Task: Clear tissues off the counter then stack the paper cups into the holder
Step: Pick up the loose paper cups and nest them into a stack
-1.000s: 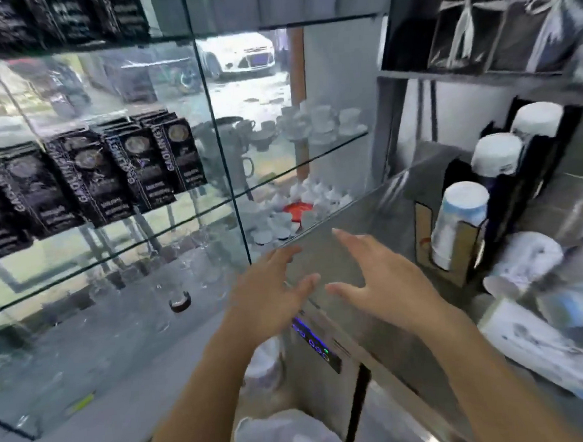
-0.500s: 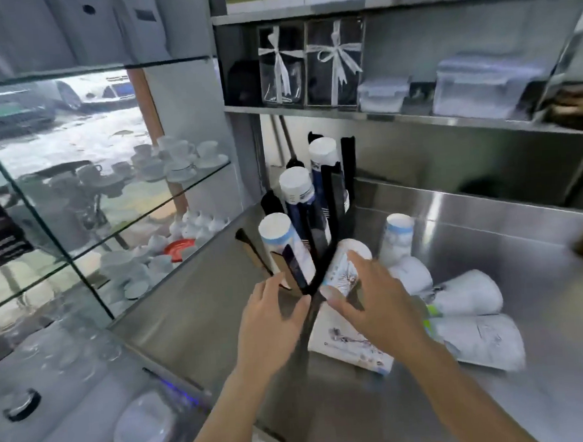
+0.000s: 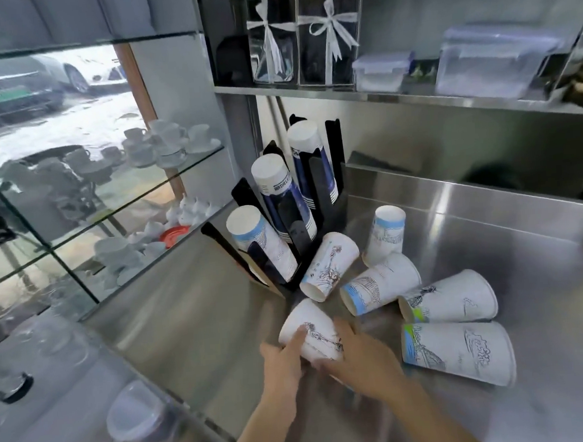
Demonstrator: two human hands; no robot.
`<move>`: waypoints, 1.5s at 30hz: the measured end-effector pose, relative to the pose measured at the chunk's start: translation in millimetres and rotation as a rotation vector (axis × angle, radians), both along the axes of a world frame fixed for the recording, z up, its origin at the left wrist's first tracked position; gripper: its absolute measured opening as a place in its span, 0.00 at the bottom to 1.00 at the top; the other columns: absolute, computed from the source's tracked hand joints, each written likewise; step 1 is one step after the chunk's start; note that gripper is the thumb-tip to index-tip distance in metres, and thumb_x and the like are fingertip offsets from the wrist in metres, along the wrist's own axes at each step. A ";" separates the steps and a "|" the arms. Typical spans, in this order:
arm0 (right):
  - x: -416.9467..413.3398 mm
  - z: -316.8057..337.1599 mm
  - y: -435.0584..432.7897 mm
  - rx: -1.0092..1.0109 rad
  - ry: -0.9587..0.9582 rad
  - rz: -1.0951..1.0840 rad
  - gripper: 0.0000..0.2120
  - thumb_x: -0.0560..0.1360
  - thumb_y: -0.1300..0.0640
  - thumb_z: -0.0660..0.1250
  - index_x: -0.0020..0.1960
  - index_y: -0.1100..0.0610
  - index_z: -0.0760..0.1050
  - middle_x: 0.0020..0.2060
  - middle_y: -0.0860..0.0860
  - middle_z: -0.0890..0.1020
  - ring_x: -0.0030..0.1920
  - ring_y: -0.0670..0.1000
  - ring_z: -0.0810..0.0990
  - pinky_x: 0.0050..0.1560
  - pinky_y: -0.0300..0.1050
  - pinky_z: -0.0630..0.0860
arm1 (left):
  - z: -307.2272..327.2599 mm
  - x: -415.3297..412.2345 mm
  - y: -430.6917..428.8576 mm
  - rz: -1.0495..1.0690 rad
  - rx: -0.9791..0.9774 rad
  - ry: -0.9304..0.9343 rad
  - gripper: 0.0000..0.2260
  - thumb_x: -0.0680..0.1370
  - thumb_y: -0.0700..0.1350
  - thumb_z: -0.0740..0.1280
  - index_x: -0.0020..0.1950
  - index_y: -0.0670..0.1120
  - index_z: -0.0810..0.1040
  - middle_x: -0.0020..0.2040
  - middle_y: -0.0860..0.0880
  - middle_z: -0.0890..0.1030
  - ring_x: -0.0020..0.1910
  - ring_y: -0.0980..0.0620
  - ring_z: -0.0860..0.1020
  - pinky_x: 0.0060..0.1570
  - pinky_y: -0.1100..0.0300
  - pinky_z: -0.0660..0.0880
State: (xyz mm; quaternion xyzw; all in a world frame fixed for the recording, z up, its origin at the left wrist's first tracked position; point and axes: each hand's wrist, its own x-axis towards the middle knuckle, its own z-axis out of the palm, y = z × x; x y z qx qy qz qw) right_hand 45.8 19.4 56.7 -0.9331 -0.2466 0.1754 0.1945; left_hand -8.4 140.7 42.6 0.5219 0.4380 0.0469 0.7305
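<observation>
A black cup holder point(image 3: 326, 198) stands at the counter's back left with three stacks of paper cups point(image 3: 275, 194) in its slots. Several loose white paper cups lie on their sides on the steel counter point(image 3: 488, 229), among them one leaning against the holder point(image 3: 330, 266) and a large one at the right point(image 3: 458, 354). One small cup stands upside down point(image 3: 386, 235). My left hand point(image 3: 285, 361) and my right hand point(image 3: 356, 357) both grip a printed paper cup point(image 3: 310, 329) lying near the counter's front. No tissues are in view.
A glass display case point(image 3: 111, 204) with white cups and saucers borders the counter on the left. A steel shelf point(image 3: 412, 94) above holds ribboned boxes and plastic containers. A lidded plastic container point(image 3: 135, 418) sits below the counter's front edge.
My view has swung from the display case to the counter. Both hands have moved from open in the air onto a loose cup and closed on it.
</observation>
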 end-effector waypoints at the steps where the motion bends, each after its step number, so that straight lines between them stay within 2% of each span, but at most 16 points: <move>1: 1.8 1.6 -0.1 0.036 0.067 -0.012 0.38 0.68 0.34 0.62 0.72 0.49 0.56 0.66 0.51 0.71 0.62 0.56 0.74 0.52 0.49 0.71 | 0.2 2.2 1.1 0.017 -0.036 0.005 0.24 0.70 0.53 0.72 0.57 0.45 0.64 0.51 0.45 0.78 0.50 0.45 0.79 0.49 0.51 0.78; 3: 3.7 5.1 -0.3 0.148 0.188 -0.049 0.36 0.65 0.31 0.63 0.67 0.48 0.62 0.60 0.49 0.78 0.57 0.53 0.78 0.53 0.49 0.74 | 6.4 4.8 -0.8 -0.070 -0.093 0.034 0.21 0.71 0.54 0.71 0.56 0.43 0.70 0.52 0.43 0.81 0.49 0.45 0.81 0.42 0.52 0.80; 6: 8.1 10.0 0.7 0.331 0.277 -0.099 0.33 0.60 0.30 0.65 0.60 0.45 0.67 0.53 0.45 0.81 0.52 0.47 0.81 0.55 0.51 0.78 | 18.2 5.3 -1.4 -0.238 -0.089 0.030 0.27 0.66 0.59 0.73 0.56 0.43 0.76 0.50 0.42 0.84 0.48 0.44 0.83 0.49 0.46 0.80; 8: 11.5 14.8 2.9 0.452 0.362 -0.093 0.31 0.62 0.38 0.71 0.62 0.45 0.66 0.52 0.42 0.80 0.51 0.43 0.80 0.52 0.46 0.79 | 19.0 6.9 3.9 -0.250 -0.007 -0.067 0.29 0.62 0.55 0.77 0.58 0.45 0.74 0.48 0.45 0.84 0.48 0.46 0.83 0.51 0.44 0.80; 12: 16.0 19.2 11.3 0.639 0.418 -0.079 0.37 0.63 0.60 0.77 0.61 0.44 0.57 0.52 0.36 0.73 0.51 0.35 0.73 0.43 0.30 0.72 | 28.6 2.9 12.1 -0.336 0.314 -0.307 0.35 0.58 0.42 0.76 0.60 0.55 0.64 0.55 0.56 0.76 0.53 0.61 0.76 0.41 0.67 0.78; 14: 17.0 12.4 18.8 0.671 0.408 -0.077 0.40 0.62 0.63 0.77 0.62 0.44 0.55 0.52 0.35 0.71 0.51 0.35 0.72 0.45 0.31 0.73 | 26.0 2.7 17.0 -0.369 0.373 -0.355 0.35 0.57 0.42 0.76 0.56 0.59 0.63 0.56 0.58 0.73 0.54 0.62 0.73 0.39 0.69 0.77; 17: 15.0 -8.3 26.4 0.677 0.407 -0.089 0.42 0.60 0.64 0.78 0.60 0.42 0.54 0.54 0.34 0.71 0.55 0.39 0.73 0.54 0.39 0.76 | 13.9 2.2 25.1 -0.397 0.393 -0.335 0.34 0.53 0.46 0.77 0.52 0.60 0.62 0.56 0.55 0.73 0.55 0.59 0.73 0.46 0.61 0.79; 20: 8.1 -19.1 28.5 0.693 0.429 -0.121 0.37 0.63 0.66 0.76 0.58 0.46 0.55 0.52 0.37 0.70 0.53 0.43 0.74 0.51 0.37 0.76 | 4.4 1.3 30.6 -0.467 0.443 -0.327 0.30 0.57 0.43 0.76 0.51 0.57 0.62 0.55 0.56 0.72 0.53 0.61 0.73 0.44 0.68 0.77; 23: 7.8 -18.2 27.5 0.715 0.444 -0.119 0.38 0.64 0.65 0.75 0.60 0.46 0.54 0.53 0.37 0.71 0.52 0.38 0.75 0.46 0.31 0.75 | 4.8 -0.1 35.2 -0.525 0.449 -0.346 0.32 0.59 0.42 0.76 0.54 0.58 0.62 0.59 0.55 0.71 0.55 0.62 0.72 0.45 0.70 0.76; 26: 8.5 -12.4 25.2 0.756 0.455 -0.070 0.48 0.62 0.63 0.78 0.69 0.43 0.51 0.63 0.39 0.68 0.60 0.32 0.71 0.50 0.27 0.73 | 12.8 -8.6 48.0 -0.612 0.460 -0.377 0.42 0.56 0.45 0.79 0.63 0.59 0.59 0.65 0.55 0.67 0.62 0.67 0.68 0.55 0.73 0.70; 28: 6.6 -2.6 19.7 0.756 0.458 -0.054 0.55 0.60 0.63 0.80 0.73 0.43 0.46 0.67 0.39 0.64 0.64 0.34 0.67 0.57 0.27 0.68 | 25.1 -15.6 59.7 -0.618 0.509 -0.376 0.47 0.56 0.53 0.78 0.70 0.55 0.57 0.69 0.55 0.65 0.69 0.63 0.63 0.68 0.65 0.63; 31: 7.3 13.7 10.5 0.730 0.369 -0.099 0.60 0.57 0.55 0.80 0.73 0.40 0.42 0.72 0.43 0.59 0.71 0.42 0.59 0.67 0.40 0.58 | 50.1 -21.7 75.2 -0.623 0.687 -0.393 0.42 0.64 0.61 0.71 0.73 0.55 0.56 0.72 0.57 0.62 0.73 0.58 0.57 0.74 0.51 0.54; 34: 1.9 36.6 -4.7 0.783 0.263 -0.161 0.57 0.57 0.51 0.81 0.72 0.37 0.44 0.74 0.45 0.58 0.73 0.45 0.57 0.72 0.48 0.57 | 82.3 -23.1 71.8 -0.654 0.859 -0.505 0.36 0.67 0.63 0.67 0.72 0.59 0.58 0.71 0.62 0.62 0.73 0.60 0.57 0.72 0.55 0.55; 38: 2.1 48.8 -17.9 0.842 0.166 -0.213 0.51 0.62 0.52 0.79 0.72 0.38 0.48 0.70 0.43 0.63 0.70 0.45 0.62 0.71 0.48 0.62 | 108.7 -8.4 47.3 -0.732 1.037 -0.579 0.27 0.68 0.64 0.63 0.65 0.68 0.57 0.62 0.79 0.59 0.69 0.68 0.58 0.68 0.63 0.56; 41: 0.0 56.2 -16.7 0.900 0.168 -0.222 0.44 0.62 0.48 0.78 0.66 0.31 0.53 0.63 0.35 0.65 0.66 0.43 0.65 0.67 0.47 0.70 | 115.5 4.3 30.1 -0.723 1.137 -0.624 0.28 0.69 0.64 0.60 0.69 0.60 0.62 0.63 0.71 0.64 0.66 0.64 0.62 0.66 0.65 0.58; 45: -0.8 50.8 -56.4 0.988 0.054 -0.392 0.33 0.69 0.52 0.72 0.66 0.41 0.57 0.62 0.44 0.68 0.62 0.37 0.67 0.48 0.19 0.67 | 108.6 31.6 -25.3 -0.829 1.172 -0.626 0.31 0.69 0.63 0.60 0.67 0.49 0.68 0.63 0.52 0.73 0.63 0.53 0.69 0.64 0.62 0.63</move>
